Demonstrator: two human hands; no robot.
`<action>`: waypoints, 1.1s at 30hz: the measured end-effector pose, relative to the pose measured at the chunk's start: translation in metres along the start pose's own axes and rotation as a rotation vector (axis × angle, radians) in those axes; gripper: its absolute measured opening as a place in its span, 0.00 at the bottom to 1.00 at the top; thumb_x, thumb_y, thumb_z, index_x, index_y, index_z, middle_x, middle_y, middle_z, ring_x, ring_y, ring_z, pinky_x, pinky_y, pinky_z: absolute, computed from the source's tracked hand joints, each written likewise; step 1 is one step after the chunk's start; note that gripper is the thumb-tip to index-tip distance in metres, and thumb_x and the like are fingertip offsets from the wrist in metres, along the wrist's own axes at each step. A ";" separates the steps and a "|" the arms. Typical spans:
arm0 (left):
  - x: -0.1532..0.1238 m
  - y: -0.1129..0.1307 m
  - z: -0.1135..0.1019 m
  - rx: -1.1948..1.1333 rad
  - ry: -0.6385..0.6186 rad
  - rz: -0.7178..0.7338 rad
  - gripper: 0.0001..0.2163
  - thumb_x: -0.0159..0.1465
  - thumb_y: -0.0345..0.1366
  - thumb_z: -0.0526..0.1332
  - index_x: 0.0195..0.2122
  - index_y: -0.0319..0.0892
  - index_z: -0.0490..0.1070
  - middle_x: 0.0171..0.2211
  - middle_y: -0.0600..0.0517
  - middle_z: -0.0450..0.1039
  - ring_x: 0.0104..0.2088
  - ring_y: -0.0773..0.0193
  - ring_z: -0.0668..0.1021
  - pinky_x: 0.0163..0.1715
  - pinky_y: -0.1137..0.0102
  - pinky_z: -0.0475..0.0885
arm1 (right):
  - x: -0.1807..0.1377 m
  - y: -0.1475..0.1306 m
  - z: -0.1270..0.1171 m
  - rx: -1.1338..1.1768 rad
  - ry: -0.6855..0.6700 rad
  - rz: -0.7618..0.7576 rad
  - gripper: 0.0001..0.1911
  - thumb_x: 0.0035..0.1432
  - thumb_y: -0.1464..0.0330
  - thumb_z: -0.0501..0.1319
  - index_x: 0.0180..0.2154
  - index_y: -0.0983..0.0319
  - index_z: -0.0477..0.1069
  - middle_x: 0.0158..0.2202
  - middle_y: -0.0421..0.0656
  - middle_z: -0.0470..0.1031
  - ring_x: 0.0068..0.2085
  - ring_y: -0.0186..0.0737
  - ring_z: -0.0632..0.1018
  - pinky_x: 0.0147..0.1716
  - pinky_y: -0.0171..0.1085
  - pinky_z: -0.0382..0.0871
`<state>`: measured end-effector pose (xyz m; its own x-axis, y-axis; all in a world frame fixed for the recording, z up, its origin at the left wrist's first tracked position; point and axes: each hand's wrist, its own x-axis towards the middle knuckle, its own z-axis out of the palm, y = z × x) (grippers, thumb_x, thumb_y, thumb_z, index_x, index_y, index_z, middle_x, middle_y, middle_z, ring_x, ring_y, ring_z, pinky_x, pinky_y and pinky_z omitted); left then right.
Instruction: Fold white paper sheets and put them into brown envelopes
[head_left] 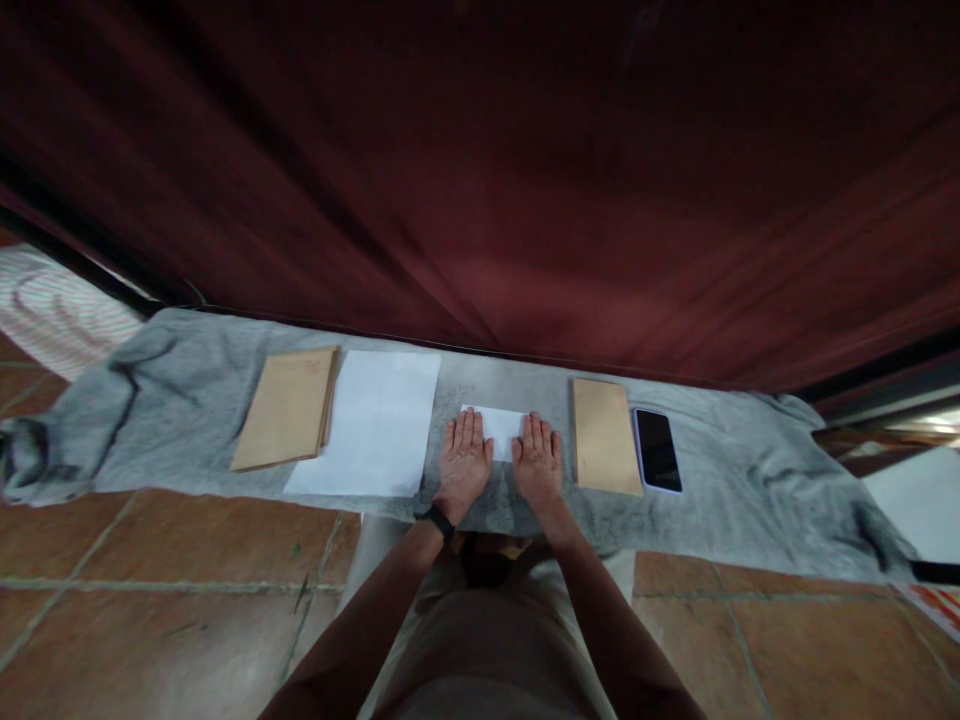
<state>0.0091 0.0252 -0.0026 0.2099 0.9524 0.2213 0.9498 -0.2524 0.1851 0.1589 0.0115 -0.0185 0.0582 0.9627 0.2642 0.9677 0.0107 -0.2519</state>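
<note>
A small white sheet of paper [501, 425], apparently folded, lies flat on the grey cloth [495, 378] in front of me. My left hand [464, 460] presses flat on its left side, fingers stretched forward. On its right side lies my right hand [538, 458], also flat with fingers out. Neither hand grips anything; the paper's middle shows between them. Larger white sheets [382, 420] rest to the left of my left hand. Just right of my right hand is a brown envelope [604, 435].
A stack of brown envelopes [289, 408] overlaps the white sheets' left edge. A phone [658, 450] with a dark screen lies beside the right envelope. Behind the narrow cloth-covered surface rises a dark red panel [480, 200]. Tiled floor [187, 600] shows below the front edge.
</note>
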 end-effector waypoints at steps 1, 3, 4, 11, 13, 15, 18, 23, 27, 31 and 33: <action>-0.003 0.002 0.000 -0.012 0.000 0.039 0.26 0.74 0.39 0.45 0.70 0.33 0.55 0.71 0.41 0.53 0.72 0.53 0.55 0.70 0.54 0.50 | 0.000 0.000 0.000 0.000 0.002 -0.001 0.29 0.72 0.66 0.46 0.70 0.69 0.53 0.70 0.56 0.57 0.70 0.55 0.59 0.67 0.58 0.49; -0.010 0.006 0.000 -0.042 -0.017 0.138 0.25 0.74 0.39 0.47 0.70 0.37 0.56 0.72 0.45 0.52 0.72 0.54 0.54 0.70 0.56 0.51 | 0.000 -0.001 0.000 0.005 0.005 -0.007 0.28 0.72 0.67 0.47 0.70 0.68 0.54 0.71 0.56 0.56 0.69 0.55 0.60 0.67 0.58 0.49; -0.013 0.007 -0.001 -0.053 -0.031 0.174 0.25 0.74 0.39 0.47 0.70 0.39 0.56 0.72 0.46 0.52 0.72 0.55 0.54 0.70 0.56 0.51 | 0.000 0.000 -0.001 0.012 0.007 -0.011 0.28 0.72 0.67 0.47 0.69 0.68 0.54 0.70 0.56 0.56 0.69 0.54 0.60 0.67 0.58 0.49; -0.017 0.010 -0.003 -0.037 -0.110 0.182 0.27 0.72 0.40 0.51 0.70 0.38 0.55 0.71 0.43 0.53 0.72 0.52 0.55 0.70 0.53 0.53 | 0.003 0.003 -0.009 0.125 0.107 0.152 0.23 0.69 0.68 0.51 0.62 0.68 0.66 0.64 0.57 0.67 0.64 0.52 0.66 0.62 0.51 0.59; -0.014 0.013 -0.003 -0.013 -0.127 0.173 0.27 0.72 0.39 0.50 0.70 0.36 0.56 0.71 0.41 0.53 0.72 0.50 0.55 0.69 0.52 0.52 | 0.006 0.003 -0.013 0.170 0.098 0.210 0.20 0.66 0.69 0.53 0.57 0.64 0.71 0.59 0.55 0.71 0.59 0.51 0.70 0.58 0.49 0.63; -0.012 0.016 -0.005 0.013 -0.145 0.164 0.27 0.72 0.40 0.50 0.69 0.34 0.57 0.71 0.39 0.53 0.71 0.48 0.56 0.69 0.51 0.52 | 0.011 0.002 -0.016 0.206 0.079 0.249 0.17 0.64 0.70 0.54 0.51 0.63 0.73 0.54 0.53 0.74 0.54 0.51 0.72 0.54 0.49 0.65; -0.009 0.021 -0.006 0.039 -0.164 0.158 0.27 0.72 0.42 0.51 0.68 0.34 0.59 0.70 0.37 0.55 0.71 0.45 0.58 0.68 0.50 0.52 | 0.020 0.001 -0.020 0.299 0.043 0.281 0.13 0.61 0.70 0.56 0.46 0.63 0.74 0.46 0.52 0.76 0.49 0.49 0.75 0.51 0.46 0.68; -0.007 0.025 -0.009 0.056 -0.175 0.146 0.28 0.71 0.47 0.52 0.67 0.35 0.61 0.69 0.36 0.57 0.70 0.42 0.59 0.67 0.48 0.54 | 0.029 0.000 -0.027 0.473 -0.074 0.388 0.14 0.62 0.70 0.55 0.48 0.62 0.71 0.44 0.47 0.79 0.42 0.41 0.79 0.44 0.37 0.72; -0.007 0.026 -0.012 0.072 -0.182 0.152 0.27 0.71 0.46 0.53 0.67 0.36 0.62 0.69 0.36 0.58 0.69 0.42 0.60 0.67 0.48 0.54 | 0.027 -0.003 -0.033 0.411 -0.186 0.449 0.15 0.62 0.69 0.58 0.50 0.62 0.72 0.44 0.48 0.81 0.44 0.42 0.81 0.43 0.35 0.72; -0.007 0.026 -0.013 0.062 -0.181 0.171 0.26 0.71 0.43 0.52 0.66 0.34 0.62 0.68 0.33 0.59 0.69 0.41 0.60 0.66 0.47 0.54 | 0.027 -0.001 -0.035 0.381 -0.226 0.482 0.13 0.61 0.69 0.58 0.46 0.64 0.75 0.39 0.50 0.82 0.42 0.45 0.82 0.40 0.35 0.71; -0.007 0.026 -0.013 0.040 -0.173 0.171 0.26 0.71 0.43 0.52 0.66 0.35 0.62 0.68 0.33 0.59 0.69 0.41 0.61 0.66 0.46 0.54 | 0.027 0.001 -0.036 0.397 -0.231 0.475 0.10 0.61 0.68 0.58 0.40 0.63 0.77 0.35 0.47 0.82 0.39 0.44 0.81 0.38 0.35 0.71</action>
<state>0.0295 0.0101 0.0128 0.4015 0.9125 0.0786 0.9048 -0.4084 0.1207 0.1702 0.0275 0.0219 0.3595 0.9201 -0.1555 0.6835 -0.3731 -0.6274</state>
